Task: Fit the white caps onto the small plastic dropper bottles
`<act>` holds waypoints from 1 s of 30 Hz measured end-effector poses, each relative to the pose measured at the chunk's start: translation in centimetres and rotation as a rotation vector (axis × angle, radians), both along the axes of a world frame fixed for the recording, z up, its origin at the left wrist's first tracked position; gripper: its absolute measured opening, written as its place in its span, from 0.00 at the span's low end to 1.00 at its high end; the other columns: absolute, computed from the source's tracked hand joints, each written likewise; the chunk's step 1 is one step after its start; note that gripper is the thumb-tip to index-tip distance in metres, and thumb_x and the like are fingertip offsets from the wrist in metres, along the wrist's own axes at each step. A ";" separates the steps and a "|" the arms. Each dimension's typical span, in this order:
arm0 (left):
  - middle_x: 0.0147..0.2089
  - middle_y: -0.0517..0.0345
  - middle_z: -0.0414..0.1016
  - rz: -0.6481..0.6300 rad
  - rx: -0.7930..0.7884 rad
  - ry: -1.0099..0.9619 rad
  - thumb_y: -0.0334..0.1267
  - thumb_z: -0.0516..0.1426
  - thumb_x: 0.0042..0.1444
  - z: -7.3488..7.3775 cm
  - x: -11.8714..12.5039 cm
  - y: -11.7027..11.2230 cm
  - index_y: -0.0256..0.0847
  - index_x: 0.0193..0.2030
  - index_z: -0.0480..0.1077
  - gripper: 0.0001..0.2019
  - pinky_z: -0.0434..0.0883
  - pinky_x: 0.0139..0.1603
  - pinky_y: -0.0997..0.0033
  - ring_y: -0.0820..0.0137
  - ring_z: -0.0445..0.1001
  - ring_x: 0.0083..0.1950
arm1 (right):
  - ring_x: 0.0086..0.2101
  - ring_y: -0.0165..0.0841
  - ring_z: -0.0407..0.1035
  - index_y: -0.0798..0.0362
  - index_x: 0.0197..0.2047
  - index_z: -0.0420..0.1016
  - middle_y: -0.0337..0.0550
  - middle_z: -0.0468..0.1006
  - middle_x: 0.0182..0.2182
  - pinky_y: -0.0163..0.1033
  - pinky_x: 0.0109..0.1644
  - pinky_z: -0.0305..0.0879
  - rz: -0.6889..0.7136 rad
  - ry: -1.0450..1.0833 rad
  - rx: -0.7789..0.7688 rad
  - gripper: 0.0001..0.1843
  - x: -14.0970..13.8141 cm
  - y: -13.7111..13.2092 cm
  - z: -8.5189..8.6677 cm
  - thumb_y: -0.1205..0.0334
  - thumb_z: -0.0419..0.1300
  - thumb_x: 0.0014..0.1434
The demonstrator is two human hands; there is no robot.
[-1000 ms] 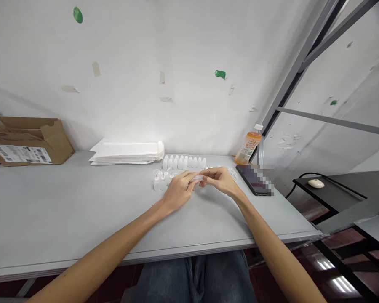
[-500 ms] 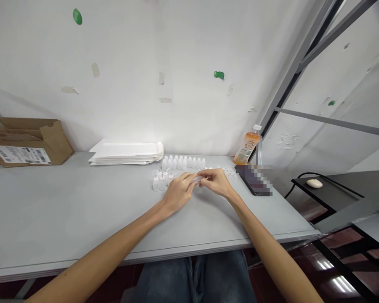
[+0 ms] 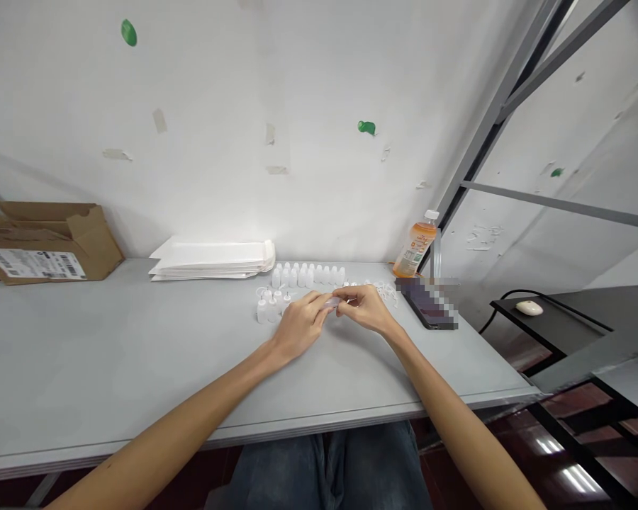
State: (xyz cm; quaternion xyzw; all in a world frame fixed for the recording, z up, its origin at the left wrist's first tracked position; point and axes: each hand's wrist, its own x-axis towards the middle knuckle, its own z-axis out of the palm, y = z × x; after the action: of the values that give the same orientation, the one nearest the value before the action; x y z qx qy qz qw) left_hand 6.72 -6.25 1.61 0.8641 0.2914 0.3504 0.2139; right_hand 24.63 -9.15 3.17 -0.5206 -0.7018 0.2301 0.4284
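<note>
My left hand [image 3: 298, 324] and my right hand [image 3: 366, 308] meet over the grey table [image 3: 111, 368], both pinching one small translucent white bottle [image 3: 332, 302] that lies sideways between the fingertips. Behind them a row of several small white bottles [image 3: 308, 275] stands upright, and a smaller cluster of the same bottles [image 3: 270, 304] stands just left of my left hand. Small white caps or rings [image 3: 387, 289] lie scattered beyond my right hand.
A stack of white envelopes [image 3: 213, 256] lies at the back by the wall. An open cardboard box [image 3: 42, 241] sits far left. An orange drink bottle [image 3: 415, 246] and a dark phone [image 3: 428, 303] are at the right, near a metal frame [image 3: 489, 120].
The hands have stayed together on the small bottle, with only slight finger movement. The view has shifted a little.
</note>
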 end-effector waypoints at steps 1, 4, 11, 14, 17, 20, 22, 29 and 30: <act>0.43 0.53 0.76 -0.001 -0.001 0.001 0.36 0.49 0.65 0.0 0.0 0.0 0.42 0.49 0.73 0.14 0.68 0.40 0.68 0.68 0.73 0.38 | 0.26 0.32 0.72 0.54 0.29 0.79 0.39 0.76 0.25 0.36 0.32 0.70 0.001 -0.015 0.006 0.12 0.0 0.0 0.0 0.69 0.53 0.48; 0.43 0.53 0.75 0.000 -0.001 0.006 0.36 0.49 0.65 -0.1 0.1 -0.1 0.41 0.50 0.73 0.13 0.68 0.41 0.68 0.67 0.73 0.39 | 0.26 0.32 0.71 0.54 0.27 0.78 0.39 0.75 0.23 0.36 0.31 0.69 -0.007 -0.056 0.027 0.12 -0.2 0.0 -0.1 0.68 0.53 0.49; 0.43 0.52 0.75 -0.004 0.001 0.000 0.35 0.48 0.65 -0.2 0.0 0.0 0.40 0.52 0.72 0.14 0.69 0.40 0.67 0.67 0.73 0.38 | 0.27 0.31 0.72 0.55 0.29 0.79 0.40 0.77 0.25 0.34 0.32 0.69 0.006 -0.039 0.035 0.14 -0.1 0.1 0.0 0.71 0.51 0.48; 0.43 0.53 0.76 0.007 0.016 0.000 0.36 0.49 0.66 -0.1 0.0 0.1 0.41 0.52 0.72 0.14 0.69 0.41 0.68 0.68 0.73 0.38 | 0.28 0.31 0.73 0.55 0.32 0.79 0.41 0.78 0.27 0.34 0.33 0.70 0.030 0.018 -0.010 0.15 0.0 0.0 0.2 0.71 0.51 0.48; 0.42 0.54 0.76 0.009 0.027 0.005 0.35 0.49 0.65 -0.1 -0.1 0.2 0.41 0.51 0.73 0.13 0.69 0.41 0.68 0.68 0.73 0.38 | 0.27 0.31 0.72 0.56 0.32 0.79 0.40 0.78 0.26 0.33 0.32 0.69 0.029 0.020 -0.009 0.15 0.0 0.0 0.2 0.71 0.51 0.47; 0.41 0.54 0.76 0.005 0.028 0.014 0.34 0.50 0.65 -0.1 0.0 0.2 0.40 0.50 0.73 0.12 0.69 0.39 0.69 0.69 0.73 0.37 | 0.27 0.30 0.71 0.56 0.30 0.79 0.39 0.77 0.24 0.32 0.30 0.68 0.032 -0.002 0.017 0.15 0.0 0.1 -0.1 0.72 0.50 0.46; 0.41 0.54 0.75 0.002 0.038 0.015 0.34 0.50 0.65 -0.2 0.0 0.2 0.40 0.50 0.73 0.12 0.69 0.39 0.69 0.70 0.73 0.36 | 0.26 0.30 0.71 0.56 0.29 0.79 0.39 0.76 0.23 0.32 0.30 0.67 0.030 -0.016 0.027 0.16 0.0 0.1 -0.3 0.72 0.50 0.46; 0.40 0.55 0.75 -0.001 0.091 0.037 0.34 0.49 0.66 -0.4 0.1 0.3 0.39 0.50 0.72 0.12 0.69 0.38 0.70 0.69 0.73 0.37 | 0.24 0.28 0.66 0.56 0.26 0.77 0.39 0.74 0.21 0.31 0.27 0.63 0.000 -0.093 0.083 0.14 -0.3 0.2 -0.3 0.71 0.50 0.47; 0.41 0.55 0.75 0.003 0.094 0.046 0.34 0.49 0.66 -0.5 0.1 0.3 0.39 0.49 0.72 0.12 0.69 0.39 0.70 0.69 0.73 0.37 | 0.24 0.28 0.65 0.56 0.25 0.76 0.38 0.73 0.20 0.30 0.27 0.62 -0.002 -0.111 0.094 0.13 -0.3 0.2 -0.3 0.71 0.50 0.47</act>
State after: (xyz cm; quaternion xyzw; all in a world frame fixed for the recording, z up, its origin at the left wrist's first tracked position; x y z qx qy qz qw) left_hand 6.81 -5.98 1.15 0.8804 0.2807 0.3442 0.1659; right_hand 24.30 -8.95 2.86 -0.5125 -0.7340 0.1673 0.4131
